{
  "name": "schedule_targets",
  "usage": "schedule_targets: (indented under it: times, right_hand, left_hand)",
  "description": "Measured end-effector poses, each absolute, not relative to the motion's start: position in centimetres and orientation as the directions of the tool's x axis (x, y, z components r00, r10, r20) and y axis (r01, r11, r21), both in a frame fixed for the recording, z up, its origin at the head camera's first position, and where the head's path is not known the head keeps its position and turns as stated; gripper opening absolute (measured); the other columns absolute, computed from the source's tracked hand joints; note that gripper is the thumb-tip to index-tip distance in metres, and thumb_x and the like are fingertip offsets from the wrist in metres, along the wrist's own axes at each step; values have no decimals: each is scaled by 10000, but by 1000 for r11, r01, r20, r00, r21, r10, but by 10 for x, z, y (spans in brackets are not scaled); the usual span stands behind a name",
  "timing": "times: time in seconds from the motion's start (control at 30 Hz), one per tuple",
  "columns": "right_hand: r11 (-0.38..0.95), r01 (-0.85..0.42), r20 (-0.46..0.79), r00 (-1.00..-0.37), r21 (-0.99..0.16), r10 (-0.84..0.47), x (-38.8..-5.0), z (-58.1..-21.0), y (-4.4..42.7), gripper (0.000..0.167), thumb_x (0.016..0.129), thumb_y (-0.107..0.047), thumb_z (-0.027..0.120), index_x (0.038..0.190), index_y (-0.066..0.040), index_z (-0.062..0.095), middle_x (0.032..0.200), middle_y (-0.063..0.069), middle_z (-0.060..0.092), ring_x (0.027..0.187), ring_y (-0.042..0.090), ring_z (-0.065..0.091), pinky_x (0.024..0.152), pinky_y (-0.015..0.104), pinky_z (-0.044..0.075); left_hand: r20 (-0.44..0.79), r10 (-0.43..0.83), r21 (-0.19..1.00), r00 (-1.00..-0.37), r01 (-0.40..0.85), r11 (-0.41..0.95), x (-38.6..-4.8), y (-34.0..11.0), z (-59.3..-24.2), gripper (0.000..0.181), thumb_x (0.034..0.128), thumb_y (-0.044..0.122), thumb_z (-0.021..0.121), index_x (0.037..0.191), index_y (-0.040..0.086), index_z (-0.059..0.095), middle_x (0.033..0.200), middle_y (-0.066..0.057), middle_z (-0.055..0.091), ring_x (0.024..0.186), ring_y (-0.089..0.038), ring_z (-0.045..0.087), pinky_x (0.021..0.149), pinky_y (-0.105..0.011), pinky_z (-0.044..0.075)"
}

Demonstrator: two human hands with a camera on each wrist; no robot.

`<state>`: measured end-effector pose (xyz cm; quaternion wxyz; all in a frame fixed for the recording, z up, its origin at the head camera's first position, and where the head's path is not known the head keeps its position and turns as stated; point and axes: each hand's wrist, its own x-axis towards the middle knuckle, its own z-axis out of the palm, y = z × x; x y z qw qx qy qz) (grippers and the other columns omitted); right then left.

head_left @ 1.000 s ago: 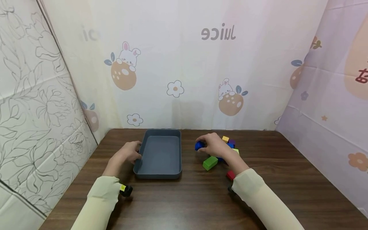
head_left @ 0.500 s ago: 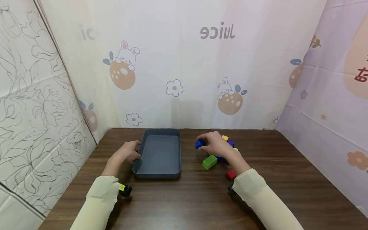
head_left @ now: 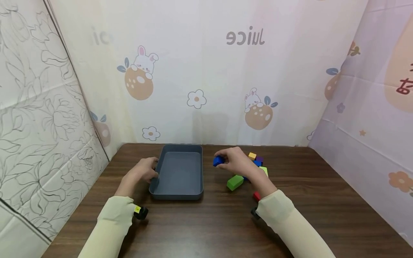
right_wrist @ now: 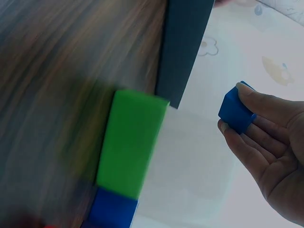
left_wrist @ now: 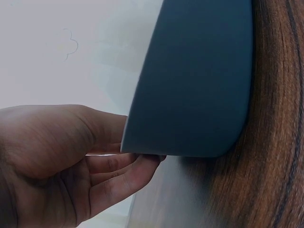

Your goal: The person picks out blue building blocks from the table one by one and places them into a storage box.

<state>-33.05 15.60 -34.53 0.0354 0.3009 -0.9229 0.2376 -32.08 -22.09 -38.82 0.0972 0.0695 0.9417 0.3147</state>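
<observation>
A blue block (head_left: 218,161) is pinched between the thumb and fingers of my right hand (head_left: 237,163), raised off the table between the tray and the loose blocks. In the right wrist view the same blue block (right_wrist: 236,108) shows at the fingertips. At the grey tray (head_left: 180,173), my left hand (head_left: 146,170) holds the left side wall. The left wrist view has the thumb passing behind the tray wall (left_wrist: 194,90) and the curled fingers on its outer side. Below my right hand lies a green block (head_left: 235,182).
Behind the right wrist sit a yellow block (head_left: 252,156), a purple block (head_left: 259,159), another blue block (head_left: 257,163) and a lime block (head_left: 264,170). A red block (head_left: 256,196) is partly covered by the right forearm. The wooden table (head_left: 206,229) ends at a printed curtain (head_left: 213,71).
My right hand has shifted slightly left toward the tray with the blue block. The left hand and the tray stay in place.
</observation>
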Motion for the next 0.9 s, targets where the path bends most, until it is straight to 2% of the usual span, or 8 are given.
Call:
schedule_targets:
  times: [0.27, 0.43, 0.67, 0.9]
  right_hand:
    - [663, -633, 244, -771, -400, -588, -330, -344, 132, 346, 910, -149, 857, 1240, -88, 772, 1088, 31, 765, 836, 143, 646, 785, 301, 631]
    - [639, -655, 260, -752, -403, -606, -327, -340, 115, 363, 906, -165, 862, 1242, -67, 770, 1061, 36, 770, 829, 138, 662, 779, 294, 640]
    - [619, -682, 261, -726, -390, -636, -322, -336, 93, 400, 913, -200, 854, 1274, -61, 752, 1121, 55, 767, 883, 119, 682, 818, 281, 638]
    - [594, -706, 272, -702, -385, -658, -318, -332, 76, 398, 917, -199, 851, 1276, -59, 750, 1129, 64, 762, 885, 166, 662, 817, 289, 631]
  left_hand:
    - [-144, 188, 607, -971, 63, 792, -322, -220, -390, 686, 909, -43, 719, 1511, -139, 404, 1090, -260, 659, 772, -287, 741, 624, -373, 664]
    - [-146, 183, 614, -972, 56, 787, -323, -221, -389, 680, 911, -44, 721, 1509, -132, 411, 1114, -272, 660, 809, -296, 741, 632, -381, 666]
    - [-156, 180, 620, -971, 46, 783, -324, -222, -390, 685, 910, -47, 710, 1517, -129, 403, 1098, -257, 674, 798, -293, 746, 637, -377, 667]
    - [-153, 177, 616, -972, 46, 786, -327, -223, -391, 679, 906, -48, 709, 1513, -122, 412, 1136, -279, 661, 807, -285, 742, 631, -374, 666]
